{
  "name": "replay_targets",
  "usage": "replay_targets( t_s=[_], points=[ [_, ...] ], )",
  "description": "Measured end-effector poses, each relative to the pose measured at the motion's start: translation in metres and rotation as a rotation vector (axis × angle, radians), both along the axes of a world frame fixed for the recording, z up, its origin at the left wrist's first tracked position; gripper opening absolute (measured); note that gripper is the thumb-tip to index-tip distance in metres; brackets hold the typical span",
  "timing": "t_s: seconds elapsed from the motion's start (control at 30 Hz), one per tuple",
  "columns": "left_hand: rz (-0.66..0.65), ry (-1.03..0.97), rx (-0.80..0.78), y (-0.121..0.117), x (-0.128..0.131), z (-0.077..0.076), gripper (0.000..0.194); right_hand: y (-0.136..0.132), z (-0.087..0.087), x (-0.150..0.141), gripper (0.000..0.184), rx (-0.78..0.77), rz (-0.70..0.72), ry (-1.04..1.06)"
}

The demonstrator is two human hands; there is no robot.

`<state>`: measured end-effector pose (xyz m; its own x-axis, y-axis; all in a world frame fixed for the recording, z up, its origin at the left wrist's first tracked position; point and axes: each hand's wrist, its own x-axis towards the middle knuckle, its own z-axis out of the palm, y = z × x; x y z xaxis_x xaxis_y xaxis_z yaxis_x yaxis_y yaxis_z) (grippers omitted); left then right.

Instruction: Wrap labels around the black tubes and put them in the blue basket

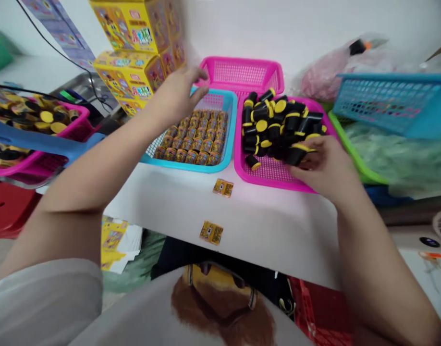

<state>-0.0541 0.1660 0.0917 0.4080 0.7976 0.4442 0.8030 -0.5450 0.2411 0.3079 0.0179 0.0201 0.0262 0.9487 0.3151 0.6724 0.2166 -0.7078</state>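
My left hand hovers over the far left corner of a blue basket, its fingers loosely curled with nothing seen in them. Rows of labelled small tubes fill that basket. My right hand reaches into a pink basket and closes on a black tube with a yellow cap at the near edge of a pile of black tubes. Two yellow stickers lie on the white table in front of the baskets.
An empty pink basket stands behind. Yellow cartons are stacked at the back left. Stacked pink and blue baskets with more tubes sit at left. A blue basket rests over a green one at right.
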Motion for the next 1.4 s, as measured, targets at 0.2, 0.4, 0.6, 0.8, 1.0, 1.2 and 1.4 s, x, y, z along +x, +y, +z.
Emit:
replay_targets(
  t_s=[0.2,0.4,0.6,0.8,1.0,1.2,1.4],
  points=[
    [-0.577,0.315,0.219,-0.231,0.015,-0.067,0.029,-0.024,-0.01,-0.008,0.046,0.494,-0.047,-0.124],
    [-0.562,0.491,0.118,-0.307,0.001,-0.11,0.035,-0.022,-0.016,-0.004,0.047,0.528,0.007,-0.116],
    [-0.573,0.277,0.255,-0.269,0.004,-0.102,0.029,-0.021,-0.017,-0.008,0.04,0.585,-0.052,-0.285],
    [-0.456,0.275,-0.276,-0.239,0.006,-0.103,0.026,-0.018,-0.019,-0.009,0.035,0.671,-0.047,-0.388],
    [-0.52,-0.053,-0.359,-0.222,0.013,-0.062,0.022,-0.025,-0.012,-0.013,0.041,0.663,0.005,-0.23],
    [-0.527,-0.607,-0.319,-0.191,0.052,-0.026,0.021,-0.051,0.003,-0.047,0.04,0.469,0.15,0.242],
    [-0.586,-0.52,-0.286,-0.172,0.065,-0.064,0.057,-0.071,0.006,-0.07,0.02,0.265,0.23,0.557]
  ],
)
